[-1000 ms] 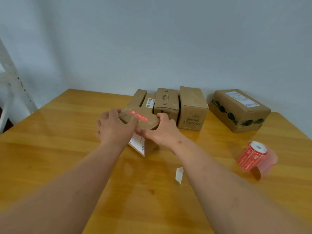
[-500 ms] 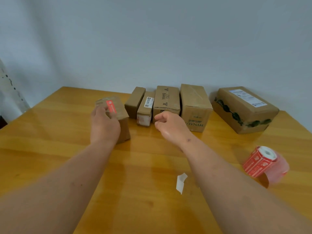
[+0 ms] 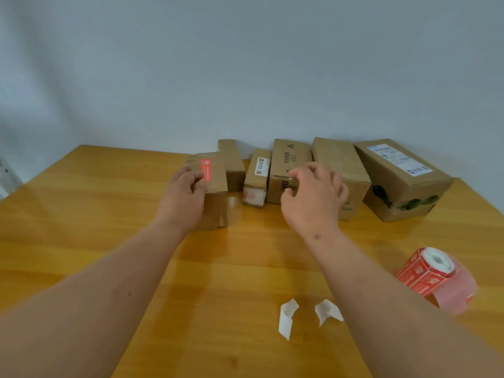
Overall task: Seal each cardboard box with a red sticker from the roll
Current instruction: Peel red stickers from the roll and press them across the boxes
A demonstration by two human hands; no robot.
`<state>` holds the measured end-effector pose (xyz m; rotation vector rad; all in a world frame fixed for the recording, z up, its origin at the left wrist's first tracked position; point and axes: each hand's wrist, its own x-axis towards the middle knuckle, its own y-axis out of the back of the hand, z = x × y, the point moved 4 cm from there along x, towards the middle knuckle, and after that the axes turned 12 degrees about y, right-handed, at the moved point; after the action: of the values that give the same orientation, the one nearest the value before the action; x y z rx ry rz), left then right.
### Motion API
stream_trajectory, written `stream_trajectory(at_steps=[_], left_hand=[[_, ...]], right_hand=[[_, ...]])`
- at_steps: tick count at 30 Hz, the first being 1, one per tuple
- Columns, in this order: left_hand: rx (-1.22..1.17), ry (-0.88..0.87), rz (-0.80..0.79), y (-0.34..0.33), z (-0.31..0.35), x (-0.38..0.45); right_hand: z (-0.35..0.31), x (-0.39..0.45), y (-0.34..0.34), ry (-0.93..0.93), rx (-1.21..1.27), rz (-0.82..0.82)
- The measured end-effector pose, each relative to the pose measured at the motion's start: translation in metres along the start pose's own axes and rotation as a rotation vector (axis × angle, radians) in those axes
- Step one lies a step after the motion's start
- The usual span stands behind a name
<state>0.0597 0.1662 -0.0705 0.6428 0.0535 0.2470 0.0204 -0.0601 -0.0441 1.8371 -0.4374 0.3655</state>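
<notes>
The stickered box (image 3: pixel 210 186) stands on the wooden table (image 3: pixel 81 214) at the left end of the row of boxes, a red sticker (image 3: pixel 206 169) already on its top. The left hand (image 3: pixel 183 199) holds this box, fingers curled over its near top edge beside the sticker. My judgement: the step in hand is parking this sealed box and fetching the next, so the left hand should set it flat, slightly clear of the row, before letting go.

Right of the stickered box stand 5 unsealed boxes; the right hand (image 3: pixel 313 197) hovers in front of the BAHA box (image 3: pixel 289 170), third to the right of the stickered box. Its fingers are loosely curled and hold nothing. To do this well, grip the BAHA box by both sides and draw it straight forward, so neighbours touching it are not dragged.

Far right of the stickered box, nearer the person, lies the sticker roll (image 3: pixel 433 271), with 2 white backing scraps (image 3: pixel 286 317) between.
</notes>
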Motion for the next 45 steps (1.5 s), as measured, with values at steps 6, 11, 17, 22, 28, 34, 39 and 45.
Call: stream_trajectory(at_steps=[6,11,17,22,28,34,39,45], left_hand=[[0.029,-0.049,-0.058,-0.025,0.011,-0.003],[0.161,-0.124,0.086,-0.027,0.02,-0.009],[0.261,-0.265,0.261,-0.029,0.047,-0.032],[0.219,-0.312,0.293,-0.033,0.058,-0.041],[0.19,-0.346,0.29,-0.038,0.061,-0.055],[0.231,-0.372,0.256,-0.037,0.062,-0.065],[0.209,-0.351,0.247,-0.034,0.067,-0.072],[0.154,-0.335,0.212,-0.027,0.081,-0.089]], right_hand=[[0.041,0.006,0.009,-0.12,-0.207,-0.042],[0.076,0.014,0.013,-0.22,-0.247,-0.146],[0.086,0.009,0.008,-0.2,-0.225,-0.205],[0.082,0.001,0.027,-0.133,-0.313,0.028],[0.101,0.002,0.018,-0.245,-0.206,-0.151],[0.1,-0.005,0.028,-0.272,-0.157,0.011],[0.094,-0.018,0.059,-0.315,-0.067,0.24],[0.086,-0.031,0.107,-0.238,0.2,0.476]])
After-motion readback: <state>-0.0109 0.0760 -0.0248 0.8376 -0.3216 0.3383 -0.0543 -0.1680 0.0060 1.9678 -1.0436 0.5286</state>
